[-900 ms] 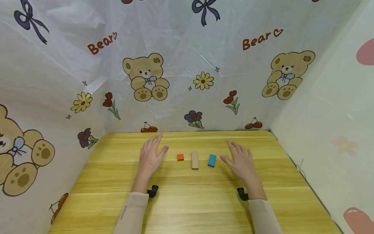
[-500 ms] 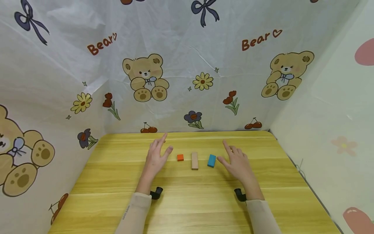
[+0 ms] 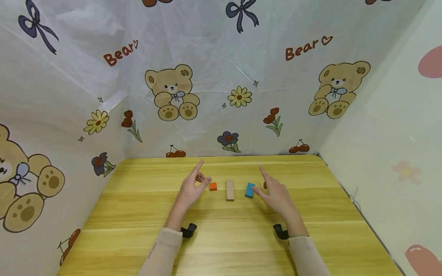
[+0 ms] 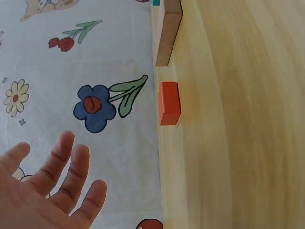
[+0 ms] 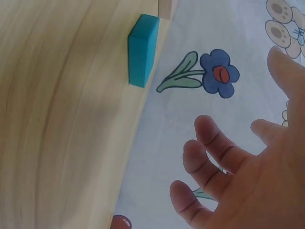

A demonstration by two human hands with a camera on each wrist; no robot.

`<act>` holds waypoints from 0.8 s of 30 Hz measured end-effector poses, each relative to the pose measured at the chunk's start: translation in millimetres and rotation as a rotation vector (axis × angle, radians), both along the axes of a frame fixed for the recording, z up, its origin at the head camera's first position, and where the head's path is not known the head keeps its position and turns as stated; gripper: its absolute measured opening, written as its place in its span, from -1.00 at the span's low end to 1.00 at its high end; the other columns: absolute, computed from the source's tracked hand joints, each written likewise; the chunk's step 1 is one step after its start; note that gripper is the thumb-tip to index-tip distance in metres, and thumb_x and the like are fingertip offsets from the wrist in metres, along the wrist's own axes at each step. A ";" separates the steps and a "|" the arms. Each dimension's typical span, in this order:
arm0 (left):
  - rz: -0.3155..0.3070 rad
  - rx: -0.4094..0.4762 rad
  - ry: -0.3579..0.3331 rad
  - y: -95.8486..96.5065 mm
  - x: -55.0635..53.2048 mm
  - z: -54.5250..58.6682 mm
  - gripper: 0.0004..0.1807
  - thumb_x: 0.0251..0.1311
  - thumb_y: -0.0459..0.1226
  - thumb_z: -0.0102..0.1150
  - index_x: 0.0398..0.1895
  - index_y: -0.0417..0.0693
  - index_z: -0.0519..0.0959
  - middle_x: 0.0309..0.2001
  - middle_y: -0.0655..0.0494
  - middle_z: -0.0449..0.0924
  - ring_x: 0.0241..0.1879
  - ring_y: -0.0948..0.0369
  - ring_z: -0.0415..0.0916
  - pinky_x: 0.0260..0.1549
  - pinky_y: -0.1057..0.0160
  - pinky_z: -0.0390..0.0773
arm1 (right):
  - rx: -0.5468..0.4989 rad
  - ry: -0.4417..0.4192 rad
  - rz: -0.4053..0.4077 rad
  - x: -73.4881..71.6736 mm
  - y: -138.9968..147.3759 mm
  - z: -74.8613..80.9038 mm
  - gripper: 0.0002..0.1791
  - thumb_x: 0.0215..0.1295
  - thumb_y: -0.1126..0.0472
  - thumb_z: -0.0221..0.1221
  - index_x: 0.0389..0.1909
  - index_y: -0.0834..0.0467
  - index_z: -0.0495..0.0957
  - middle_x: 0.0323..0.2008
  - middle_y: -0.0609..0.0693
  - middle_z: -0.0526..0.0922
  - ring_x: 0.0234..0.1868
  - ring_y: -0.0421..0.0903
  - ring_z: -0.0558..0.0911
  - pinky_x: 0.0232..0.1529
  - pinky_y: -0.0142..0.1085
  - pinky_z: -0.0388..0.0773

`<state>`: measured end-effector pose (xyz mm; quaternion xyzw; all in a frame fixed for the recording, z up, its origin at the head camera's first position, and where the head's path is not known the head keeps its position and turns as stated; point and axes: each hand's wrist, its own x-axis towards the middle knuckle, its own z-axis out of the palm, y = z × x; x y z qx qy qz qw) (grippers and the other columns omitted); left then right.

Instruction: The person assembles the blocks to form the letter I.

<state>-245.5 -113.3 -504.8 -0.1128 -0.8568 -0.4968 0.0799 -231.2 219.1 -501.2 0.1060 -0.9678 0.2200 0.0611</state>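
three blocks lie on the wooden table (image 3: 228, 249), well short of the person's sleeves: a small orange block (image 3: 213, 186) on the left, a longer plain wooden block (image 3: 230, 190) in the middle and a blue block (image 3: 249, 190), slightly turned, on the right. they sit apart in a loose row, none lifted or joined, so i judge the handling to be at its very start, with all of it left to do.

from my end i see both grips empty. the left hand (image 3: 190, 190) hovers beside the orange block, index finger extended, other fingers loosely bent. the right hand (image 3: 277, 196) nearly mirrors it; its thumb overlaps the blue block in the head view, but the right wrist view shows them apart. both forearms angle inward.
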 end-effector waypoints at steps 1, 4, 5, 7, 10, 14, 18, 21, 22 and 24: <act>-0.008 0.011 -0.006 1.0 -0.7 -1.6 -0.22 0.48 0.13 0.24 0.68 0.50 0.16 -0.08 0.14 0.60 -0.03 0.15 0.56 0.10 -0.08 0.58 | -0.004 -0.002 0.000 -0.1 -1.0 -0.3 -0.05 0.52 -0.21 0.22 0.74 -0.01 0.00 -0.22 0.06 0.63 -0.30 -0.06 0.47 -0.16 -0.02 0.43; -0.028 0.030 -0.025 4.2 -2.1 -6.2 -0.21 0.48 0.08 0.26 0.68 0.53 0.15 -0.11 0.18 0.60 -0.09 0.21 0.57 0.05 0.05 0.58 | -0.034 -0.009 0.012 -0.2 -3.3 -1.7 -0.04 0.52 -0.20 0.22 0.74 0.01 0.01 -0.27 0.02 0.59 -0.35 -0.08 0.42 -0.21 -0.10 0.34; -0.031 0.031 -0.034 5.4 -1.9 -7.1 -0.21 0.48 0.08 0.26 0.67 0.54 0.14 -0.11 0.18 0.60 -0.11 0.21 0.57 0.03 0.08 0.58 | -0.044 -0.011 0.015 -0.4 -3.8 -2.5 -0.04 0.51 -0.21 0.23 0.74 0.02 0.02 -0.29 0.00 0.58 -0.36 -0.09 0.41 -0.21 -0.12 0.31; -0.038 0.026 -0.042 7.9 -1.6 -8.7 -0.20 0.47 0.09 0.27 0.68 0.52 0.14 -0.11 0.19 0.61 -0.12 0.23 0.56 0.01 0.11 0.57 | -0.058 -0.016 0.025 -0.7 -4.7 -3.8 -0.04 0.51 -0.22 0.22 0.73 0.06 0.03 -0.31 -0.03 0.55 -0.38 -0.10 0.39 -0.23 -0.14 0.28; -0.054 0.018 -0.043 11.3 -1.1 -11.9 -0.20 0.47 0.10 0.26 0.68 0.45 0.15 -0.11 0.17 0.62 -0.14 0.24 0.57 0.02 0.09 0.59 | -0.070 -0.032 0.028 -1.2 -5.9 -6.1 -0.02 0.50 -0.23 0.23 0.73 0.07 0.02 -0.33 -0.06 0.54 -0.38 -0.11 0.39 -0.23 -0.15 0.26; -0.093 0.020 -0.041 15.2 -1.3 -18.4 -0.23 0.47 0.10 0.26 0.67 0.43 0.20 -0.15 0.17 0.63 -0.16 0.26 0.58 0.05 0.06 0.60 | -0.064 -0.062 0.020 -2.3 -7.4 -10.3 0.00 0.49 -0.21 0.25 0.74 0.06 0.00 -0.35 -0.06 0.53 -0.39 -0.11 0.39 -0.21 -0.15 0.26; -0.128 0.027 -0.056 18.6 -1.5 -24.7 -0.26 0.46 0.13 0.25 0.64 0.52 0.23 -0.16 0.20 0.63 -0.16 0.27 0.59 -0.01 0.16 0.59 | -0.065 -0.090 0.015 -3.6 -9.0 -15.4 0.01 0.47 -0.19 0.29 0.73 0.08 0.01 -0.39 -0.06 0.51 -0.41 -0.10 0.38 -0.21 -0.14 0.26; -0.145 0.032 -0.066 21.3 -1.9 -28.7 -0.27 0.46 0.13 0.26 0.63 0.54 0.24 -0.15 0.22 0.64 -0.15 0.28 0.59 -0.01 0.21 0.59 | -0.069 -0.103 0.014 -5.2 -9.9 -18.9 0.02 0.46 -0.19 0.30 0.72 0.09 0.02 -0.42 -0.06 0.49 -0.43 -0.10 0.37 -0.22 -0.14 0.26; -0.149 0.030 -0.071 22.0 -2.0 -30.0 -0.27 0.46 0.13 0.26 0.63 0.56 0.23 -0.15 0.23 0.64 -0.15 0.28 0.59 -0.01 0.22 0.59 | -0.072 -0.106 0.014 -5.8 -10.0 -19.9 0.02 0.45 -0.19 0.30 0.72 0.10 0.03 -0.44 -0.06 0.48 -0.43 -0.11 0.37 -0.23 -0.14 0.25; -0.154 0.036 -0.076 23.7 -2.2 -32.4 -0.27 0.46 0.10 0.28 0.62 0.55 0.24 -0.16 0.22 0.65 -0.15 0.27 0.59 0.00 0.20 0.61 | -0.082 -0.115 0.018 -6.8 -10.0 -22.1 0.02 0.45 -0.19 0.31 0.72 0.10 0.03 -0.45 -0.06 0.48 -0.46 -0.11 0.36 -0.26 -0.16 0.26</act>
